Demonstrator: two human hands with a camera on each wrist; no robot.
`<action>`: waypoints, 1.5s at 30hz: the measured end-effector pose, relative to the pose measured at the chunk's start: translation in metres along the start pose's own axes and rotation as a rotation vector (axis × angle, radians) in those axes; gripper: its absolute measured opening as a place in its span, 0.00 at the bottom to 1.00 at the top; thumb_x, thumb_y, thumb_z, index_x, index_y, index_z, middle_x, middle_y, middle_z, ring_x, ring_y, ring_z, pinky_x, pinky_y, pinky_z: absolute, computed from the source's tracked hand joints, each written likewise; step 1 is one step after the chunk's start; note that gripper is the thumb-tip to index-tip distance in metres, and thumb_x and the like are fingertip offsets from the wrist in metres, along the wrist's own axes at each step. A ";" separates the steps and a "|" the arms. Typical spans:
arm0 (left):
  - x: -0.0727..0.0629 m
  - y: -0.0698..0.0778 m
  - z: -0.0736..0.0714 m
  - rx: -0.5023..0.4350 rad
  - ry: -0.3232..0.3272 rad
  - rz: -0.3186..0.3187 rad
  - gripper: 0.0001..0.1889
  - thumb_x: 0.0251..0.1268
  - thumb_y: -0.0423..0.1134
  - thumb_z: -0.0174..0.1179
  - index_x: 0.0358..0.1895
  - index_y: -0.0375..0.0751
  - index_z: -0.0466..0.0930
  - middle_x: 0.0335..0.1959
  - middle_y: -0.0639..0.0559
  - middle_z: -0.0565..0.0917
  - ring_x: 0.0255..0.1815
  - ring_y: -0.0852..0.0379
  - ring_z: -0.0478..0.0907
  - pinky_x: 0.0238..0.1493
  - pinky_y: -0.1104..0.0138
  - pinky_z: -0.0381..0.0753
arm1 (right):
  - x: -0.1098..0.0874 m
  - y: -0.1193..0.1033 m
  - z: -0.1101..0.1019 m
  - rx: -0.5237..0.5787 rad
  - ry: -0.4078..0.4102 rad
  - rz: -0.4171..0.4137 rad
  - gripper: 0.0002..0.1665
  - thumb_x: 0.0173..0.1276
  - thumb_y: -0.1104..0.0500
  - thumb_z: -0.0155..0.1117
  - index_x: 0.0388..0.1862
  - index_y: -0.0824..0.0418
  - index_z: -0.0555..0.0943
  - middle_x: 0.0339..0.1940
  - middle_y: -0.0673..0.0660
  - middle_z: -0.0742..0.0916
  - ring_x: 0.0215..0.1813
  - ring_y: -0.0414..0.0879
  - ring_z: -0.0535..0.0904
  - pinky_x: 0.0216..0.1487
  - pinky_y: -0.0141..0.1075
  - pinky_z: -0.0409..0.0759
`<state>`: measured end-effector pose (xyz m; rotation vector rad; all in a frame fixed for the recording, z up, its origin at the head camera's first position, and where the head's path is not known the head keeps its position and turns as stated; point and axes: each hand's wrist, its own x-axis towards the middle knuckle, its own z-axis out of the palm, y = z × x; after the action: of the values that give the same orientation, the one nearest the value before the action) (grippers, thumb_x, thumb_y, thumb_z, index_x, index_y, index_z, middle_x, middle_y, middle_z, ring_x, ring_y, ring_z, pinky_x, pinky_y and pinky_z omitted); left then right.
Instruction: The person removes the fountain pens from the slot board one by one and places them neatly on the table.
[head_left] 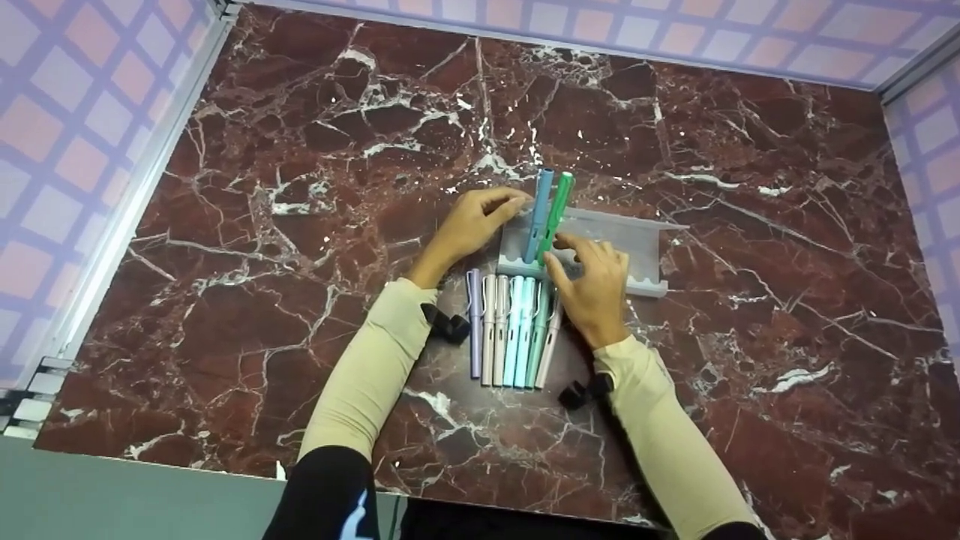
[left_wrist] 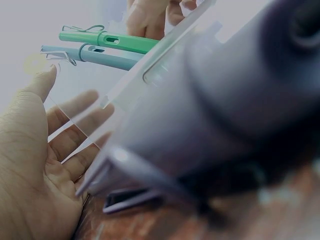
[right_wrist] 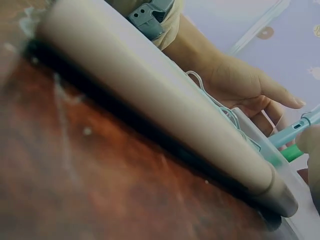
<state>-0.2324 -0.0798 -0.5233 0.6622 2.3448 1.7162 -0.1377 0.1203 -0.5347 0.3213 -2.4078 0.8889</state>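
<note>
A blue pen (head_left: 539, 214) and a green pen (head_left: 556, 211) stand side by side, tilted, in a clear notched pen holder (head_left: 630, 244). My right hand (head_left: 596, 289) pinches the green pen low down, near the notched strip. Beside the blue pen's upper part is my left hand (head_left: 472, 221), its thumb extended. In the left wrist view, the left hand (left_wrist: 45, 155) has its fingers behind the clear panel and its thumb close to the blue pen's clip. Whether the thumb touches the pen I cannot tell.
Several capped pens lie in a row in front of the holder, from a purple pen (head_left: 475, 330) through light turquoise pens (head_left: 517, 330) to a pinkish pen (head_left: 551, 337). The red marbled table (head_left: 300, 187) is bordered by patterned panels (head_left: 82, 90).
</note>
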 end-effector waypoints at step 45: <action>0.001 -0.002 0.001 0.013 0.013 0.006 0.16 0.77 0.47 0.54 0.55 0.43 0.85 0.52 0.48 0.87 0.50 0.54 0.83 0.56 0.65 0.79 | -0.012 0.075 -0.065 -0.034 0.238 0.244 0.09 0.65 0.63 0.70 0.41 0.67 0.85 0.36 0.64 0.90 0.35 0.59 0.79 0.46 0.43 0.62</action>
<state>-0.2331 -0.0791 -0.5251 0.6624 2.3668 1.7145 -0.1308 0.2205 -0.5399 -0.0901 -2.2664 0.9328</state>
